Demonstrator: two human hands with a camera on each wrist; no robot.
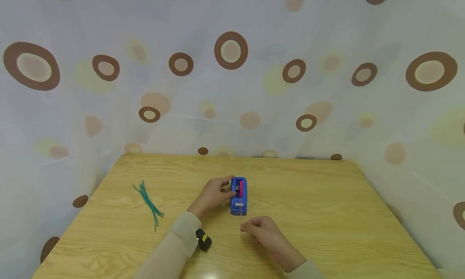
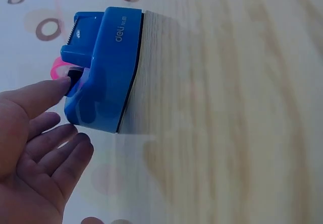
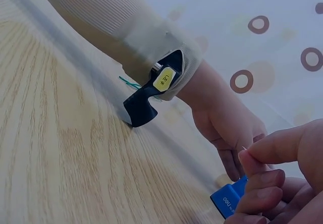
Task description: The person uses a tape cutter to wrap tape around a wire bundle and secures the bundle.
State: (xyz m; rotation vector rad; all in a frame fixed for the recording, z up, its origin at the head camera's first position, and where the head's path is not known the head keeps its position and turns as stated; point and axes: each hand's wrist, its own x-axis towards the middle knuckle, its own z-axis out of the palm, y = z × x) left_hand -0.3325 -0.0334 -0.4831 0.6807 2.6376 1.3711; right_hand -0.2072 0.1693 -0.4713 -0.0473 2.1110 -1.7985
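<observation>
A blue tape dispenser with a pink tape roll core stands near the middle of the table. My left hand holds it at its far left end. Its thumb presses by the black hub inside the well, and the other fingers are at the dispenser's end. On the near side, my right hand pinches the end of a clear strip of tape between thumb and index finger. The strip runs from the dispenser's cutter edge toward that hand.
Several thin teal strands lie crossed in a loose bundle on the table's left side. A black wrist camera with a yellow label is on the left sleeve. Behind the wooden table hangs a spotted curtain.
</observation>
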